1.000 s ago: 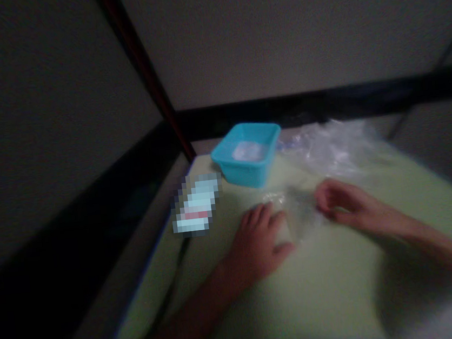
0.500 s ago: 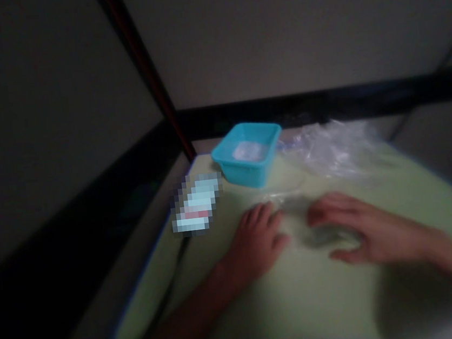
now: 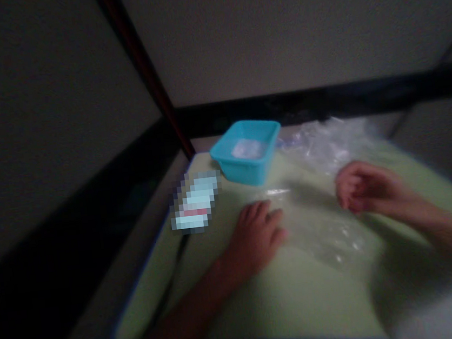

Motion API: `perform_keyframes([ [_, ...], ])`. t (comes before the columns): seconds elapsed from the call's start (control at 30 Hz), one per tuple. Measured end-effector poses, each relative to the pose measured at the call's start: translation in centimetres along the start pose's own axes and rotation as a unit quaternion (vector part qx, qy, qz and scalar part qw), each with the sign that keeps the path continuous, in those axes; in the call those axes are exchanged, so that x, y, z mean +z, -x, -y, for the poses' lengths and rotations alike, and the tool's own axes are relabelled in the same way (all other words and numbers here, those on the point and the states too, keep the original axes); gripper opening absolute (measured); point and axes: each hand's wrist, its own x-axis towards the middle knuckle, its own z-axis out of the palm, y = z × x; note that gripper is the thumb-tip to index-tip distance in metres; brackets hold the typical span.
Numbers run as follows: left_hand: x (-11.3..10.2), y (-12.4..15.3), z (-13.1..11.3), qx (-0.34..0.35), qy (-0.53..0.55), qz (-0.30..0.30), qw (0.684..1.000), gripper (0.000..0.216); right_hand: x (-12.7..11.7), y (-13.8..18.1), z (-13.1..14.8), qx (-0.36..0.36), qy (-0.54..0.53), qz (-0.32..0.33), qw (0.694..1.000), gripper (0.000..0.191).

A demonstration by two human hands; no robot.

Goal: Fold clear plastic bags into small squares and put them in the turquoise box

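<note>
A clear plastic bag (image 3: 327,239) lies flat on the pale green table top (image 3: 275,316), with glints along its creases. My left hand (image 3: 260,236) rests palm down at the bag's left side, open, its fingers spread. Above the bag's right part hovers my right hand (image 3: 367,189), raised off the surface. Its fingers curl inward toward the thumb; whether anything is pinched in them is hidden and blurred.
At the back stands a turquoise plastic basket (image 3: 243,173) with a whitish item (image 3: 248,148) inside. Crumpled clear plastic (image 3: 329,141) is heaped to its right. A blurred-out, phone-like device (image 3: 197,202) with a dark cable (image 3: 173,279) lies on the left. Walls close in behind and left.
My right hand has risen off the bag and moved right and away from me, its fingers curling in. More of the bag now shows. My left hand stays nearly in place.
</note>
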Motion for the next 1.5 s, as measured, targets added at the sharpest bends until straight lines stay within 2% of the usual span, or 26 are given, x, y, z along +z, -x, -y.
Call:
perform_keyframes([
  [0.1,-0.4,-0.2,0.0,0.008,0.012,-0.019,1.000,0.023,0.3,-0.5,-0.5,0.005,0.054,-0.079,0.995,0.010],
  [0.17,-0.6,-0.3,0.0,0.011,0.028,-0.025,0.999,0.021,1.2,-0.7,-0.9,0.012,0.120,-0.085,0.989,0.011],
  [0.27,-0.2,-0.4,-0.1,0.032,0.052,-0.027,0.998,0.024,3.4,-0.7,-2.1,0.007,0.239,-0.028,0.971,0.024],
  [0.37,0.5,-0.5,0.0,0.067,0.052,-0.014,0.996,0.051,5.7,-0.3,-4.1,-0.021,0.350,0.059,0.935,0.056],
  [0.43,1.0,-0.5,0.2,0.060,0.044,0.008,0.997,0.063,6.6,0.0,-5.5,-0.038,0.414,0.081,0.906,0.068],
  [0.53,1.3,-0.4,0.3,0.028,0.027,0.038,0.999,0.069,6.7,0.5,-6.8,-0.038,0.477,0.081,0.874,0.073],
  [0.67,1.3,-0.3,0.4,0.017,0.010,0.060,0.998,0.067,5.2,1.1,-7.2,-0.014,0.501,0.075,0.862,0.073],
  [0.8,1.3,-0.3,0.5,0.020,0.009,0.060,0.998,0.068,3.6,1.3,-7.5,0.005,0.486,0.060,0.872,0.071],
  [0.9,1.4,-0.1,0.7,0.022,0.007,0.060,0.998,0.068,1.9,1.0,-6.9,0.030,0.441,0.057,0.895,0.067],
  [1.0,1.2,0.6,0.7,0.014,-0.006,0.068,0.998,0.067,0.3,0.3,-5.5,0.084,0.380,-0.014,0.921,0.052],
  [1.07,0.9,1.4,0.6,0.002,-0.016,0.081,0.997,0.068,-0.1,-0.1,-4.4,0.106,0.363,-0.078,0.922,0.043],
  [1.13,0.7,2.5,0.2,-0.016,-0.026,0.092,0.995,0.068,0.3,-0.3,-3.6,0.093,0.362,-0.109,0.921,0.038],
  [1.27,0.5,4.5,-0.4,-0.050,-0.034,0.096,0.994,0.068,2.2,-0.3,-2.8,0.038,0.330,-0.038,0.942,0.030],
  [1.4,0.4,5.0,-0.6,-0.070,-0.033,0.099,0.992,0.068,2.5,0.0,-3.3,0.118,0.283,0.024,0.951,0.020],
  [1.5,0.4,4.8,-0.5,-0.074,-0.032,0.103,0.991,0.068,2.0,0.4,-4.5,0.144,0.190,0.047,0.970,0.025],
])
